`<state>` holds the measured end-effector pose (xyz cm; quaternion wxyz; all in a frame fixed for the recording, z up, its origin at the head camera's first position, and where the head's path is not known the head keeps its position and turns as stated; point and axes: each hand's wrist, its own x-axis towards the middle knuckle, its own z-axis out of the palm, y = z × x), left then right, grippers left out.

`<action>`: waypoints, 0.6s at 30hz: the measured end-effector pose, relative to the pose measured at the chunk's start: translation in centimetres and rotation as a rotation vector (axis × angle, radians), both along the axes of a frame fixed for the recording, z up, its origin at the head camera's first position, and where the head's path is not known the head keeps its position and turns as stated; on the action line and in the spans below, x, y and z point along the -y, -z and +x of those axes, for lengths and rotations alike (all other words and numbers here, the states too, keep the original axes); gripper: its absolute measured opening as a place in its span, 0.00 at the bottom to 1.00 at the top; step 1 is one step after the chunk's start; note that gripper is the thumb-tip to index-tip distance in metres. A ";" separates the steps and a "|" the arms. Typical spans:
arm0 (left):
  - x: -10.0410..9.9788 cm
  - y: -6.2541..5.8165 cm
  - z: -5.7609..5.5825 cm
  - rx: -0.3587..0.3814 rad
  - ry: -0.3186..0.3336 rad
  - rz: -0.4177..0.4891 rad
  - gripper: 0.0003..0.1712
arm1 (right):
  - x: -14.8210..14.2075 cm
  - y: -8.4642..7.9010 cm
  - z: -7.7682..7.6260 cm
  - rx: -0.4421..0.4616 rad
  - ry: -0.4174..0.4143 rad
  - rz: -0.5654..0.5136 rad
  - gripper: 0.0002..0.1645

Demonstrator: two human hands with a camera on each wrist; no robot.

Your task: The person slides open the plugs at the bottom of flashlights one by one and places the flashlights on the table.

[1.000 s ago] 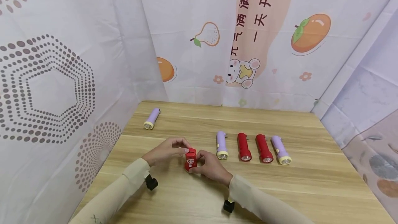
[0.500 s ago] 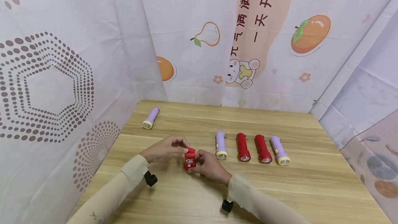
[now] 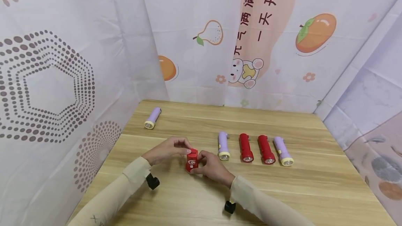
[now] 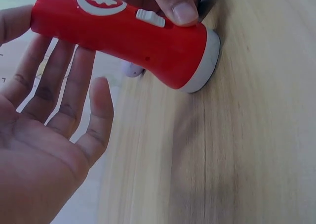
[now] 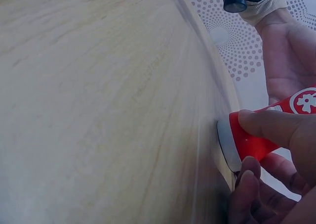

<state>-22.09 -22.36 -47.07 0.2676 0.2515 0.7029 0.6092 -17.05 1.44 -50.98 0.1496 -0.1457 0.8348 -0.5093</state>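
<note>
A red flashlight [image 3: 192,157] stands head-down on the wooden table between the hands, its tail upward. My left hand [image 3: 166,151] pinches the tail end between thumb and fingertips, while the little finger stays off it, as the left wrist view shows. Lower down, my right hand [image 3: 216,169] grips the wide head, thumb on the near side. In the left wrist view the flashlight [image 4: 123,36] has a ribbed white switch, a white round emblem and a pale lens rim. The right wrist view shows that rim [image 5: 227,145] down at the table surface.
Right of the hands lie a purple flashlight [image 3: 223,145], two red flashlights [image 3: 246,147] [image 3: 266,149] and another purple flashlight [image 3: 283,151] in a row. One more purple flashlight [image 3: 153,118] lies at the back left. Printed curtains [image 3: 191,6] border the wooden table [image 3: 282,198].
Both hands keep their hold on the upright red flashlight, which stays in place. The head view shifts only slightly; the other flashlights lie as before.
</note>
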 end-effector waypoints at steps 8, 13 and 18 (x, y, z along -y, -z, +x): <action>-0.4 -0.2 0.3 -0.010 -0.027 -0.011 0.11 | 0.0 -0.1 0.1 -0.012 0.006 0.012 0.22; -0.7 -0.3 0.4 -0.019 -0.048 -0.026 0.09 | 0.1 -0.1 0.1 -0.028 0.011 0.036 0.22; -1.0 -0.5 0.6 -0.041 -0.066 -0.044 0.09 | 0.2 -0.1 0.0 -0.044 0.013 0.057 0.22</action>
